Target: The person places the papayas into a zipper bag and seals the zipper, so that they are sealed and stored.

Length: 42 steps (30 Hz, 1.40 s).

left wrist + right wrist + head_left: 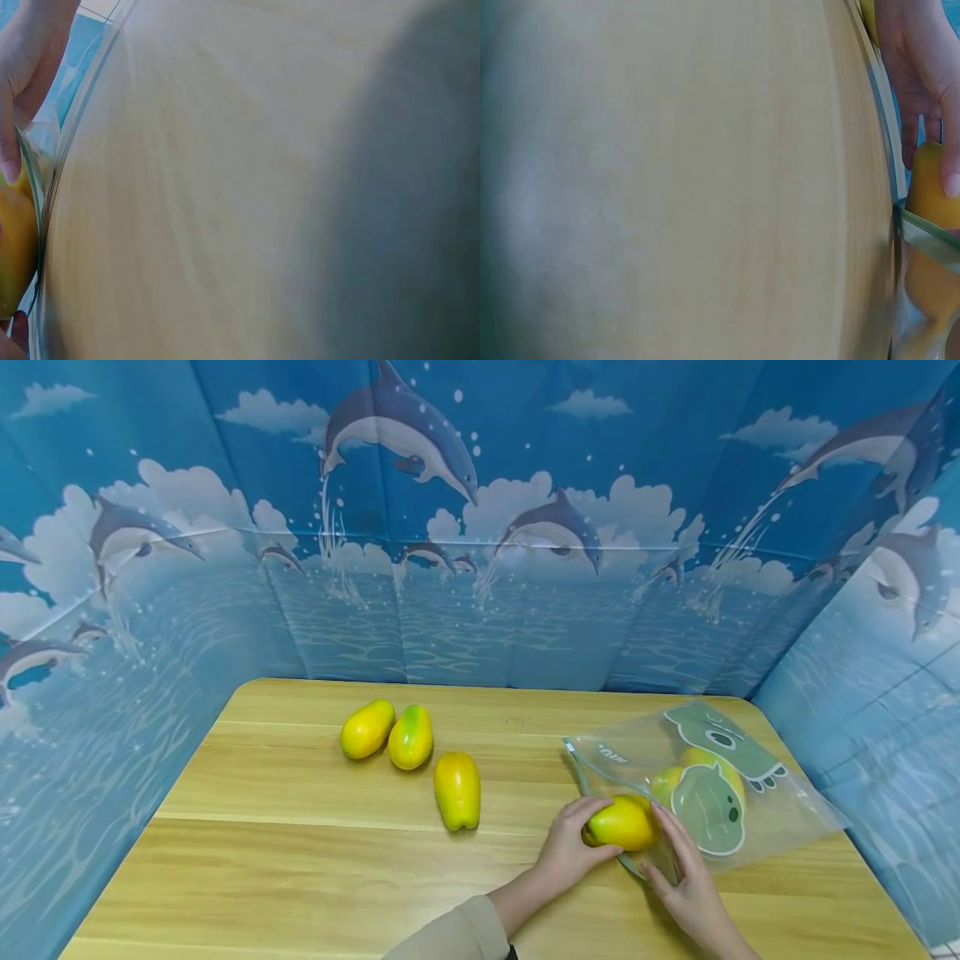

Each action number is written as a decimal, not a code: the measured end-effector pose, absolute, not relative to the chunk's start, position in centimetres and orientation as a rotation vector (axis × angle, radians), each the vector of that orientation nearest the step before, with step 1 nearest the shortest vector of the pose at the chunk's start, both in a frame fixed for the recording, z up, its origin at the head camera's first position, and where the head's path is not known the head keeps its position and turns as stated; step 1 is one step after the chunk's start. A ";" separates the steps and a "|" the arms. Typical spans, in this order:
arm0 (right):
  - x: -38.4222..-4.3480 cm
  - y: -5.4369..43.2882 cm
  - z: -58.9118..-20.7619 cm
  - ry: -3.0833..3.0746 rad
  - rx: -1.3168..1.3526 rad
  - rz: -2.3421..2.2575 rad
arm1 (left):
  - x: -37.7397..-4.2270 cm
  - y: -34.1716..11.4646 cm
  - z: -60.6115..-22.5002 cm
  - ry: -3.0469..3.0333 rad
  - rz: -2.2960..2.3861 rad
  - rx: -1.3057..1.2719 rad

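Observation:
In the head view my left hand grips a yellow papaya with a greenish end, fingers over its far side and thumb on its near side. The papaya lies at the mouth of a clear zip bag printed with green cartoon dinosaurs, partly inside it. My right hand holds the bag's edge at the opening, fingers above and thumb below. More yellow fruit shows through the plastic. The right wrist view shows the left hand on the papaya, with the green zip strip across it.
Three more papayas lie left of the hands: one upright in view, one with a green streak, one farthest left. They rest on a wooden table. A dolphin-print curtain hangs behind and at both sides.

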State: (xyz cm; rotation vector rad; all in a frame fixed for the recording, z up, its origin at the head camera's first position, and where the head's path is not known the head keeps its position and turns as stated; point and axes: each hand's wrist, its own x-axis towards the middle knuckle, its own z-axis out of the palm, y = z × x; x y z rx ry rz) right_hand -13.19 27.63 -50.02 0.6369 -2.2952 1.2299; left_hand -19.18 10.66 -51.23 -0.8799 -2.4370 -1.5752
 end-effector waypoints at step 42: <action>-13.2 27.6 -49.8 -2.277 0.663 1.238 | -19.9 12.1 -51.8 -2.343 -2.156 -0.808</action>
